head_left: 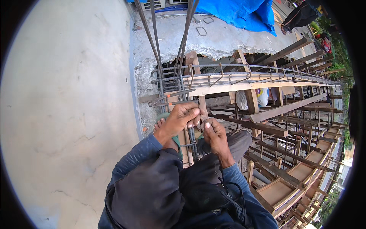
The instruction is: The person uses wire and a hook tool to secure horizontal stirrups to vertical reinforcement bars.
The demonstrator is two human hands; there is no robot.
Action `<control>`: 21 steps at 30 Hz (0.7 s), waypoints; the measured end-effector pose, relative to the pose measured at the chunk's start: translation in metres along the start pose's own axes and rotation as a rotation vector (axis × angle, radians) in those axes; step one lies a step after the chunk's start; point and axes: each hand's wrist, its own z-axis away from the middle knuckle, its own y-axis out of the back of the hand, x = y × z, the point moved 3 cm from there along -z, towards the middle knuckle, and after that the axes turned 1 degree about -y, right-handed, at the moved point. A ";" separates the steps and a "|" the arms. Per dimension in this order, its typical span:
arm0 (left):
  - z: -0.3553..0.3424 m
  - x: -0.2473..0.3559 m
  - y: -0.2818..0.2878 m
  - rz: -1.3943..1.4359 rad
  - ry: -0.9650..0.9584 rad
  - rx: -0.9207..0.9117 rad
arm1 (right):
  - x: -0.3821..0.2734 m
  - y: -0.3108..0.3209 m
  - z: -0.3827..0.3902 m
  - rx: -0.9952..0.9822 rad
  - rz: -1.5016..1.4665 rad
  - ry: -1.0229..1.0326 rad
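Note:
I crouch over a rebar cage (217,76) in a long wooden form. My left hand (183,118) has its fingers curled; my right hand (213,137) is pinched close beside it, below and right. What they hold, possibly something thin, is too small to make out. Just beyond my left hand, a pair of pliers with orange-banded handles (169,104) lies across the bars. My bare toes in a green sandal (165,118) are behind my left hand, on the left.
A pale wall (65,107) fills the left. Timber framework (297,160) with gaps drops away on the right. Upright rebars (152,38) rise beside a broken concrete edge (145,66). A blue tarp (240,13) and another person's legs (301,15) are at the top.

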 end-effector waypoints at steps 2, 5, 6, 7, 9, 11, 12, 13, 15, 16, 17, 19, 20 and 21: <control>-0.001 0.003 0.007 -0.204 -0.120 0.035 | 0.002 -0.003 0.000 -0.072 -0.157 -0.082; -0.003 0.006 0.010 -0.237 -0.118 0.029 | 0.008 -0.001 0.002 -0.204 -0.396 -0.191; -0.002 0.007 0.009 -0.238 -0.112 0.026 | 0.013 0.000 0.004 -0.197 -0.382 -0.175; -0.002 0.006 0.007 -0.259 -0.062 0.023 | 0.018 0.002 0.005 -0.188 -0.369 -0.158; 0.000 -0.002 0.008 -0.282 0.003 0.002 | 0.029 0.006 0.006 -0.148 -0.265 -0.135; 0.004 -0.018 0.018 -0.412 0.037 0.091 | 0.040 0.008 0.005 -0.072 -0.068 -0.073; 0.008 -0.023 0.022 -0.420 0.052 0.075 | 0.046 0.005 0.003 -0.056 -0.084 -0.070; 0.010 -0.028 0.025 -0.388 0.053 0.138 | 0.050 0.007 0.002 0.000 0.089 -0.032; 0.013 -0.034 0.027 -0.406 0.065 0.245 | 0.058 0.005 0.000 0.117 0.362 0.070; 0.013 -0.037 0.026 -0.412 0.073 0.232 | 0.063 0.002 0.001 0.130 0.353 0.071; 0.014 -0.040 0.026 -0.423 0.062 0.281 | 0.064 -0.001 0.001 0.174 0.423 0.145; 0.017 -0.044 0.026 -0.439 0.041 0.336 | 0.066 -0.007 -0.001 0.225 0.524 0.241; 0.019 -0.048 0.025 -0.396 0.016 0.349 | 0.076 -0.010 -0.003 0.222 0.522 0.246; 0.021 -0.052 0.025 -0.351 -0.015 0.368 | 0.081 -0.014 -0.004 0.248 0.587 0.268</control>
